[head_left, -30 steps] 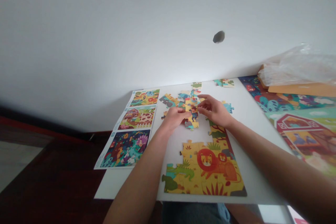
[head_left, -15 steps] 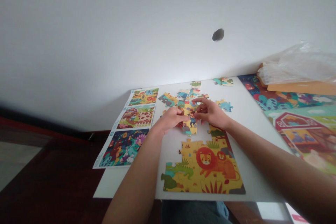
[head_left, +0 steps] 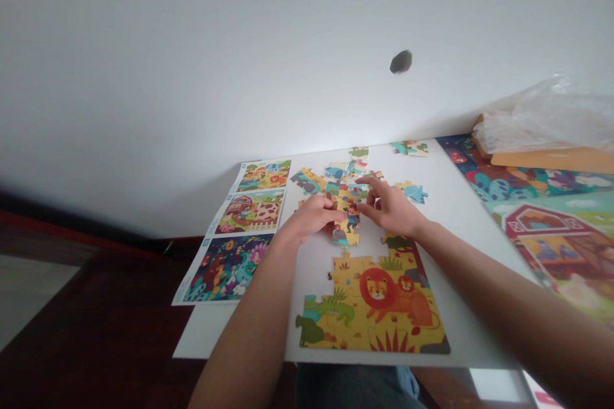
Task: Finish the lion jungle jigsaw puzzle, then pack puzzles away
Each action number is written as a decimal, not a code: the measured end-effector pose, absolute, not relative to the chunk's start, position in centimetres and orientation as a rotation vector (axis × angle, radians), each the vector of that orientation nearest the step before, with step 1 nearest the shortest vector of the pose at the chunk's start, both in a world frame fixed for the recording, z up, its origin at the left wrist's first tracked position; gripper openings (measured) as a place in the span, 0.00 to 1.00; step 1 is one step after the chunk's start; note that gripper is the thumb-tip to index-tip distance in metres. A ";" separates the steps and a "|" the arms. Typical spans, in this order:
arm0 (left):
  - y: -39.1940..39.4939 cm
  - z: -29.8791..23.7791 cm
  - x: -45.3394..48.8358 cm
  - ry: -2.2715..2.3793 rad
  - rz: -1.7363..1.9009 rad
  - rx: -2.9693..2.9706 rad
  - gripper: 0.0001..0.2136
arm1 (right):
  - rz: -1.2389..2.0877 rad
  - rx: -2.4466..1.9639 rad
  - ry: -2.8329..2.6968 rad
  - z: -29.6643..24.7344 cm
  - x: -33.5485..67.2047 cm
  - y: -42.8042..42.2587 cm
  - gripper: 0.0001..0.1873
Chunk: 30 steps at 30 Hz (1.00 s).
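My left hand is closed on the left edge of a small joined group of jigsaw puzzle pieces, which shows a figure in blue on yellow. My right hand is just right of that group, its index finger stretched out and its thumb apart from it; nothing shows between them. Below both hands lies a joined puzzle section with lions and a crocodile. Loose jigsaw pieces lie just beyond my fingers, some overlapping. My hands hide part of the pieces beneath them.
A sheet with three pictures lies along the left of the white table. More loose pieces are at the back right. Further right are large printed pictures, an orange box and a clear plastic bag. A white wall stands behind.
My right hand has drawn slightly right, its thumb and fingers opening away from the puzzle group. The left hand stays on the group's left edge.
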State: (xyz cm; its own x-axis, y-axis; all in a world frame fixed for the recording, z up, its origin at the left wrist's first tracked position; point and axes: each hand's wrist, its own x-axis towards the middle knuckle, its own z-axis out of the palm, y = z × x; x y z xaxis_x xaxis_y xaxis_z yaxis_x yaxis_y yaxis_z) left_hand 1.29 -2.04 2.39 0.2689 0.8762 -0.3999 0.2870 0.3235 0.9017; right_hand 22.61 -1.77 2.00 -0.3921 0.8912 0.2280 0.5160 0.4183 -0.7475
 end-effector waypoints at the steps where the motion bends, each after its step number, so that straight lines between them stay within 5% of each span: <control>1: -2.0 2.3 1.3 1.283 0.574 1.223 0.09 | 0.749 -1.199 -2.067 2.1 22.6 -1.8 0.25; 11: -1.8 1.7 1.4 1.287 0.669 1.292 0.10 | 0.924 -1.250 -1.853 1.6 22.7 -1.0 0.16; 30: -1.8 1.4 1.9 1.240 0.759 1.270 0.12 | 1.142 -1.231 -1.927 2.2 22.6 -1.3 0.17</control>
State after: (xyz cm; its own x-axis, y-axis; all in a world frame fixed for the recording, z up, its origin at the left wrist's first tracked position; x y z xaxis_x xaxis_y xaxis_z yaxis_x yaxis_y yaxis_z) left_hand 1.85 -1.77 1.42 0.2330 0.9392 -0.2520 0.2036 0.2063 0.9571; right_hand 22.57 -1.33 2.16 -0.4082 0.9126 0.0219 0.4192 0.2087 -0.8836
